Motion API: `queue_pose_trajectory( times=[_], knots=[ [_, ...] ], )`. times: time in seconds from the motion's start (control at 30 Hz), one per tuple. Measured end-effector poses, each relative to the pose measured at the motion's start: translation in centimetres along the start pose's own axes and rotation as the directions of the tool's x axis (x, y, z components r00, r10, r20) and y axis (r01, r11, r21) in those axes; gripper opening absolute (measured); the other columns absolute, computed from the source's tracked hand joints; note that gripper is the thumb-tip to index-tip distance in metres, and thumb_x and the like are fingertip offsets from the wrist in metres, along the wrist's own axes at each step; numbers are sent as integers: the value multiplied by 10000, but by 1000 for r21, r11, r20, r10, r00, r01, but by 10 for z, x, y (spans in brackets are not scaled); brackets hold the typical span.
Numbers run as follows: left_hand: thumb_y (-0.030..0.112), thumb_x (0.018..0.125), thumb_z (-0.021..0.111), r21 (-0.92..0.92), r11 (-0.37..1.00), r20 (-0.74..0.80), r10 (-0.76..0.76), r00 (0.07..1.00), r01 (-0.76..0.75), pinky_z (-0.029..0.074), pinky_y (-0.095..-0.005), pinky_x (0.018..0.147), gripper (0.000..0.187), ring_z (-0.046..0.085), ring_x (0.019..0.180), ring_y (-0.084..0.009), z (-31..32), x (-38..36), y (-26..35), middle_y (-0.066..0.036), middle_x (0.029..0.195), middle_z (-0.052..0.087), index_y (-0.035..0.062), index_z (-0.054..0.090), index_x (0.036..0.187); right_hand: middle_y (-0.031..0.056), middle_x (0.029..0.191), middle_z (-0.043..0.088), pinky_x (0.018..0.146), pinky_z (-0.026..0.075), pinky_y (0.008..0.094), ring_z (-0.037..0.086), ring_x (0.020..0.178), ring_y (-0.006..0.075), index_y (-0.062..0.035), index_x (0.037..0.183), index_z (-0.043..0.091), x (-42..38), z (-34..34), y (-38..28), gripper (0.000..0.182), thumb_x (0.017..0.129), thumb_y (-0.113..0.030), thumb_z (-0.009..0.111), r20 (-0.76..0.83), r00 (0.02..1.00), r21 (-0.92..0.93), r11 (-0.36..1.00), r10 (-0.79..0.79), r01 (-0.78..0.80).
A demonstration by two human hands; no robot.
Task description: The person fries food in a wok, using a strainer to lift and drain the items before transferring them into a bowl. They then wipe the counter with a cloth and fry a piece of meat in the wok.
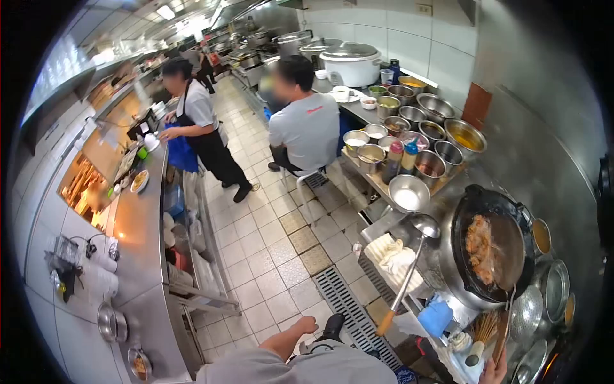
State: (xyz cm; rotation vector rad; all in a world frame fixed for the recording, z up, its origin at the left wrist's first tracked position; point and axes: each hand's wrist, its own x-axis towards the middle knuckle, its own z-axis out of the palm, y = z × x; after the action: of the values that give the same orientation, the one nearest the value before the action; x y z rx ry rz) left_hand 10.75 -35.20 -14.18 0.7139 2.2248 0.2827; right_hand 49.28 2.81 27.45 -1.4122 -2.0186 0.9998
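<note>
My right hand (492,371), closed and partly cut off by the bottom edge, grips a wooden-handled cooking utensil (503,333). Its metal end reaches over the near rim of a black wok (458,256), where the tip is hidden in dark liquid. Browned, fried-looking pieces of food (481,249) lie in the wok's left half. Over my lap, my left hand (307,325) is curled into a fist, and nothing shows in it. A long ladle (412,269) with a wooden handle end rests left of the wok, its bowl beside a steel bowl (409,193).
Metal pots of sauces and ingredients (427,160) and squeeze bottles (408,157) crowd the counter ahead. Folded towels (393,259) and a blue cloth (435,315) lie near the wok. One person (307,125) sits ahead; another person (201,121) stands at the left counter (137,256).
</note>
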Motion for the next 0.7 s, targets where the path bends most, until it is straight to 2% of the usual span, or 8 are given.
queue_pose_trajectory(
  times=[0.23, 0.3, 0.4, 0.47, 0.5, 0.57, 0.67, 0.7],
  knots=[
    [331, 799, 574, 32, 997, 124, -68, 990, 65, 499, -463, 860, 405, 621, 998, -409, 10, -18, -6, -264, 1022, 655, -37, 685, 927, 220, 1397, 477, 1008, 397, 402, 514, 1220, 358, -22, 1409, 438, 18, -9, -14, 538, 964, -312, 522, -224, 963, -60, 984, 152, -169],
    [327, 802, 579, 8, 997, 103, -83, 991, 83, 500, -462, 858, 401, 622, 999, -408, 12, -20, -5, -265, 1023, 654, -38, 684, 930, 227, 1411, 455, 987, 418, 410, 515, 1217, 352, -36, 1427, 418, 45, -14, 36, 556, 963, -322, 529, -190, 975, -54, 991, 111, -123],
    [328, 799, 572, -30, 997, 32, -63, 997, 64, 497, -470, 856, 406, 623, 982, -418, 13, -18, -4, -272, 1006, 654, -42, 681, 925, 217, 1402, 461, 856, 483, 423, 538, 1152, 317, -32, 1442, 391, 67, 1, 39, 565, 968, -306, 532, -111, 944, 231, 932, 311, -280],
    [320, 797, 566, -114, 989, -34, -94, 995, 90, 497, -471, 853, 399, 624, 973, -420, 4, -24, 1, -274, 997, 653, -44, 678, 918, 177, 1185, 602, 702, 482, 395, 596, 898, 231, -45, 1436, 413, 74, 14, 56, 543, 968, -287, 546, -87, 961, 55, 965, 262, -258],
    [312, 794, 560, -175, 981, -86, -104, 991, 88, 497, -472, 849, 393, 626, 965, -421, 5, -28, 1, -277, 988, 653, -45, 675, 910, 177, 1185, 602, 702, 482, 395, 596, 898, 231, -45, 1436, 413, 77, 19, 64, 543, 968, -287, 546, -47, 970, 45, 971, 237, -235],
    [304, 787, 558, -243, 964, -159, -151, 976, 110, 498, -473, 844, 386, 627, 956, -422, 10, -39, -3, -278, 979, 654, -44, 673, 909, 90, 854, 608, 520, 400, 321, 492, 594, 132, -95, 1375, 503, 82, 26, 70, 453, 964, -277, 558, 235, 831, 591, 604, 505, -534],
    [293, 777, 556, -313, 939, -256, -229, 939, 144, 500, -477, 836, 380, 628, 943, -427, 24, -68, -15, -279, 966, 655, -43, 671, 911, 29, 666, 481, 407, 294, 265, 315, 450, 89, -144, 1285, 575, 65, 56, -11, 353, 984, -316, 508, 232, 808, 649, 532, 542, -543],
    [292, 773, 557, -331, 930, -278, -258, 925, 160, 500, -479, 833, 381, 627, 939, -431, 30, -79, -19, -279, 962, 656, -43, 673, 914, 29, 666, 481, 407, 294, 265, 315, 450, 89, -144, 1285, 575, 73, 60, 3, 353, 984, -316, 508, 261, 806, 635, 535, 531, -557]
  ],
)
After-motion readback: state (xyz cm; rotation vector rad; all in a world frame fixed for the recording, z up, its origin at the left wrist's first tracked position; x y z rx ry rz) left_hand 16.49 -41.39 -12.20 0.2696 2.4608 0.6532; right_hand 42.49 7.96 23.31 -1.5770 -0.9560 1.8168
